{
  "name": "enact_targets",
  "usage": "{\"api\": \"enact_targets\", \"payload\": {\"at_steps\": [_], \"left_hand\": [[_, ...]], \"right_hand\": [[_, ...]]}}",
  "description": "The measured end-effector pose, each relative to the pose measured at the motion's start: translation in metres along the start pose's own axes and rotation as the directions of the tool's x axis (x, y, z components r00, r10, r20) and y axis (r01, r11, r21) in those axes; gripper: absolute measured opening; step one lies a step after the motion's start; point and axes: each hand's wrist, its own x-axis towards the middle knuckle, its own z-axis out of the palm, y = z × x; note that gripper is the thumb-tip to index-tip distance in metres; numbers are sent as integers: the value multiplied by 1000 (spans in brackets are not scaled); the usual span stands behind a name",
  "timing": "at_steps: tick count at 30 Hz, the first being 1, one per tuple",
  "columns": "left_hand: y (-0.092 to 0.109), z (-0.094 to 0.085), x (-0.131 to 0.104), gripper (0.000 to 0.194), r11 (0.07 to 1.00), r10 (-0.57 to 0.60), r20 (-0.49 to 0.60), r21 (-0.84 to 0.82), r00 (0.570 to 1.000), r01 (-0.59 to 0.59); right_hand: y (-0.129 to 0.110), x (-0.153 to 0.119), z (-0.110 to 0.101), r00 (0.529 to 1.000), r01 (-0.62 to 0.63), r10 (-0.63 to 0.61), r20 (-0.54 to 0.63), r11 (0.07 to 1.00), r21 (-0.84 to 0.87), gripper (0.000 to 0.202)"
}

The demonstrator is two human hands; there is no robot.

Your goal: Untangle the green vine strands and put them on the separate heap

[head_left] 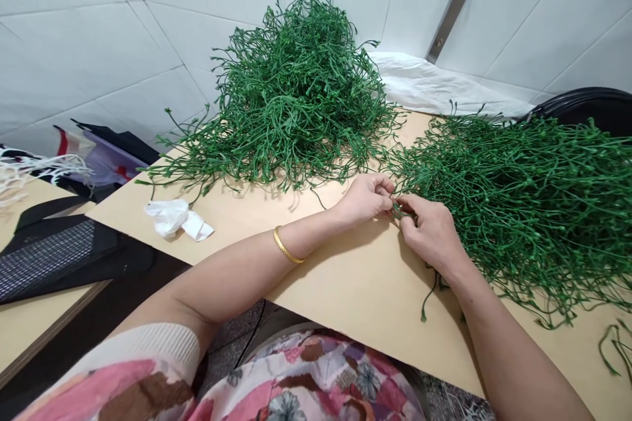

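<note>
Close together over the wooden table, my two hands meet at a few thin green stems. My left hand has its fingers pinched on the stems' left end. My right hand is closed round the other part of them, with a stem hanging below it. Behind my left hand rises a tall heap of green stems with small buds at their tips. A second, wider heap lies to the right of my right hand.
Crumpled white tissue lies on the table's left part. White cloth or plastic rests against the tiled wall. At far left, another table holds a black mesh item and white strings. Loose stems lie at lower right.
</note>
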Motion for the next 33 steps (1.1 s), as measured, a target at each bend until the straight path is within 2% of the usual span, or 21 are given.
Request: {"api": "enact_targets", "payload": {"at_steps": [2,5,10,13,15,20,23,25,29,31,33], "left_hand": [[3,-2,0,24,999,-24,-14,-23,1000,23],[6,-5,2,25,991,-76,-22,-108,997,74],[6,-7,3,24,990,-82,-44,-118,996,76],[6,-6,2,24,998,-34,-29,-60,999,33],[4,-5,1,24,1000,16,-3,-6,1000,-16],[1,-4,1,24,990,106,42,91,993,-110],[2,-5,1,24,998,68,28,3,997,-68],[2,-6,1,23,998,26,34,-63,999,-24],[-1,-6,3,25,988,-17,109,-150,994,34],[-3,-7,4,28,976,-23,159,-211,987,57],[-4,-9,6,31,958,-42,207,-270,977,98]], "right_hand": [[3,1,-1,993,-111,99,60,962,251,29],[6,4,-4,965,-262,209,160,820,508,23],[10,7,-8,940,-337,272,205,658,674,19],[9,7,-11,932,-356,289,219,613,705,20],[7,7,-12,937,-345,269,222,621,704,24],[2,6,-12,970,-223,107,219,752,620,26],[4,5,-9,969,-186,33,246,753,631,29],[4,5,-8,967,-183,26,253,764,618,33],[2,5,-7,976,-143,33,213,837,529,25],[1,5,-7,983,-122,21,184,819,560,20],[2,5,-5,985,-134,27,172,748,650,20]]}}
